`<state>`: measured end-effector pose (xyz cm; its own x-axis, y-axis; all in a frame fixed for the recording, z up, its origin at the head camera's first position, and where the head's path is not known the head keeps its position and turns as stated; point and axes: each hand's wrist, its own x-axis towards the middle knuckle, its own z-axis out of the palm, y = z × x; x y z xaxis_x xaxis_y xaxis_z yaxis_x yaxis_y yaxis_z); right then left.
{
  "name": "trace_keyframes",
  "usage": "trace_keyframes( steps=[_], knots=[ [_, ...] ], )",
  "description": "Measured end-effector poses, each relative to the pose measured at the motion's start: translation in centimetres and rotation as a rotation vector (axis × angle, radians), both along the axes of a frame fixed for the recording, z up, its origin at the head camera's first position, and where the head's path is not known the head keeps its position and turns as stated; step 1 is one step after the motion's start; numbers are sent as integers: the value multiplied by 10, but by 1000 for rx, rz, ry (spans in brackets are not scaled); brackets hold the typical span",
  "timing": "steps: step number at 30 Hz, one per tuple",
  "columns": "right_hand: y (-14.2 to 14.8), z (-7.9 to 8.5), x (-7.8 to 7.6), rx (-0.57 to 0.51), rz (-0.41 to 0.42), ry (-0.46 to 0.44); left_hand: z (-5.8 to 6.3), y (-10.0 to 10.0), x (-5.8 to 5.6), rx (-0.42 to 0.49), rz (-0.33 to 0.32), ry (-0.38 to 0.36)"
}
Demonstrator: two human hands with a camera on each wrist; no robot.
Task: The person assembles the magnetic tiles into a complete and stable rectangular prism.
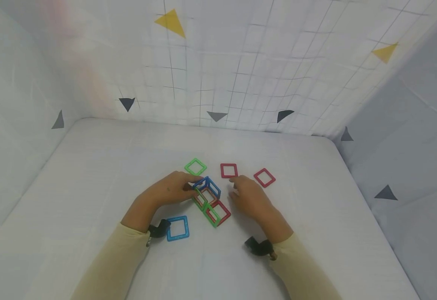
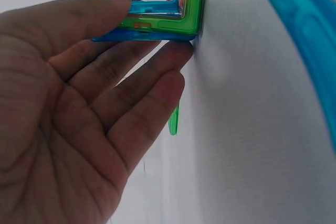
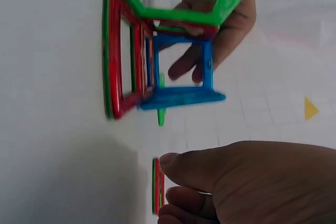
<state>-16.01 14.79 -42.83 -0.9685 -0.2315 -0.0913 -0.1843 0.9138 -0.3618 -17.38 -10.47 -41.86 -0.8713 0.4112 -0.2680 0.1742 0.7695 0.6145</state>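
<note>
Magnetic tiles, shaped as square open frames, are joined into a small structure near the middle of the table. It has upright blue tiles [image 1: 214,184] at the back, upright green tiles [image 1: 205,207] along the left and a red tile [image 1: 224,208] lying flat at the front right. My left hand [image 1: 169,189] pinches its left side, thumb on a green frame [image 2: 197,3] and fingers against a blue one behind. To the right of the structure, my right hand [image 1: 250,198] hovers with loosely bent fingers, holding nothing, fingertips close to a loose red tile [image 1: 229,164].
A loose green tile [image 1: 201,163] lies behind the structure, and another red tile [image 1: 269,174] lies beyond my right hand. A light blue tile [image 1: 178,238] is beside my left wrist. White sheeting [image 1: 218,62] surrounds the white table [image 1: 297,162] at the back and sides.
</note>
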Motion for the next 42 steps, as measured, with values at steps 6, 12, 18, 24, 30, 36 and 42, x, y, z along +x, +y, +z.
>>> trace_keyframes(
  steps=[6,12,18,24,30,36,42],
  knots=[
    [15,-1,-8,15,-50,17,-1,1,0,-2,12,-24],
    [27,-3,-14,28,-67,30,-2,1,0,-4,20,-34],
    [41,-10,-21,59,-83,61,-3,0,-1,-6,18,-40],
    [47,-11,-25,62,-115,58,-3,-1,-2,-6,9,-33],
    [47,-10,-25,64,-158,43,-1,-1,-1,-9,12,-30],
    [49,-13,-26,36,-181,49,1,0,-1,-23,16,-35],
    [46,-11,-25,24,-169,47,1,1,0,-24,16,-32]
  ],
)
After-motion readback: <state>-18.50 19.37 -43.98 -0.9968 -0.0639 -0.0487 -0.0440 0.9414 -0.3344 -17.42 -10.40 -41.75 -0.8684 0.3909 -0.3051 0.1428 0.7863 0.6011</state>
